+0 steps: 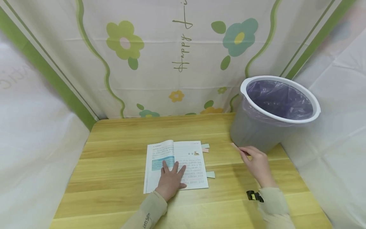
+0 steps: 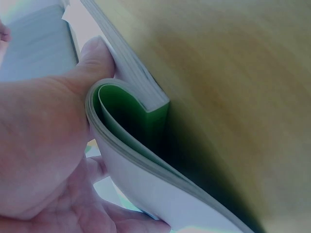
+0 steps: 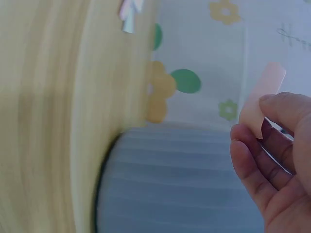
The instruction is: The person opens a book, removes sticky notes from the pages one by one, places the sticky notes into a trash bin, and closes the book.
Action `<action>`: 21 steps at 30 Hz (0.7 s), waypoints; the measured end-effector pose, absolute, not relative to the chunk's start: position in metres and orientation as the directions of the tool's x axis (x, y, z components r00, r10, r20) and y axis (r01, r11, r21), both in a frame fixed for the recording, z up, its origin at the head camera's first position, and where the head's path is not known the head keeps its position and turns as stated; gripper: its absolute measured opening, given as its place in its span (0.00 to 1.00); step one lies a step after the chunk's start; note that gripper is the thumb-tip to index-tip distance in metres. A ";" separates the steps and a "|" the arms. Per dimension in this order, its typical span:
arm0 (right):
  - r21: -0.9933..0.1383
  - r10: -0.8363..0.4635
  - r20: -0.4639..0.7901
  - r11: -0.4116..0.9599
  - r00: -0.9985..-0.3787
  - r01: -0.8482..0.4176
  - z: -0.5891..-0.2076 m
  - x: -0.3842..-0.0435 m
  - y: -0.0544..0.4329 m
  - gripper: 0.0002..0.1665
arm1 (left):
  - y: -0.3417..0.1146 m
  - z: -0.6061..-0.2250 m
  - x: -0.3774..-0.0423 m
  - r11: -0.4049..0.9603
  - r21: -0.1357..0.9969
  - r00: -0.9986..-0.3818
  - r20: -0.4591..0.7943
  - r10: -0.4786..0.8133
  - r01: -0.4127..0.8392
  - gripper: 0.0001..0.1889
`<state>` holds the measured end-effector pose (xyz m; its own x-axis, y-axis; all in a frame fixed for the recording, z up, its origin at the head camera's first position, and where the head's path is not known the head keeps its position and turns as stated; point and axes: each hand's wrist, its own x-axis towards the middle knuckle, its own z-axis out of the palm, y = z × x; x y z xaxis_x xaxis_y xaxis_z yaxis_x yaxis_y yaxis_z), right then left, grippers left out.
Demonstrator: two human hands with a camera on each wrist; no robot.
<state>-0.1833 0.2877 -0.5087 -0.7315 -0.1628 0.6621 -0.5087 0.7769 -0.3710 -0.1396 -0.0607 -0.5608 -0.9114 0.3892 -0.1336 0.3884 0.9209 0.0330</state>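
Note:
An open book [image 1: 190, 178] lies on the wooden table, its pages printed with text and a blue block on the left page. Across its middle the left hand [image 1: 169, 183] rests with fingers spread, pressing the pages. In the left wrist view the book's green cover [image 2: 158, 121] bulges at the spine beneath that hand. The right hand [image 1: 258, 163] pinches a pink sticky tab [image 3: 262, 99] between thumb and fingers, in front of the bin. Pale green and pink sticky tabs [image 1: 210, 174] stick out from the book's right edge.
A grey trash bin [image 1: 257, 133] with a white rim and purple liner stands at the table's back right. Flowered fabric [image 1: 160, 79] hangs behind the table [image 1: 114, 152], and white cloth flanks both sides. A black band [image 1: 254, 196] sits at the right wrist.

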 end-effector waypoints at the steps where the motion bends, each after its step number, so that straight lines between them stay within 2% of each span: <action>1: -0.371 -0.155 0.676 0.773 -0.721 -0.514 -0.506 -0.181 0.288 0.11 | -0.061 -0.561 -0.139 0.920 0.032 -0.911 -0.132 0.390 0.389 0.41; 12: -0.327 -0.095 0.795 0.766 -0.600 -0.554 -0.464 -0.165 0.296 0.15 | -0.061 -0.561 -0.139 0.919 0.017 -0.912 -0.117 0.394 0.394 0.41; 21: -0.300 -0.032 0.871 0.756 -0.490 -0.582 -0.405 -0.161 0.306 0.08 | -0.062 -0.560 -0.140 0.917 0.017 -0.911 -0.111 0.397 0.397 0.41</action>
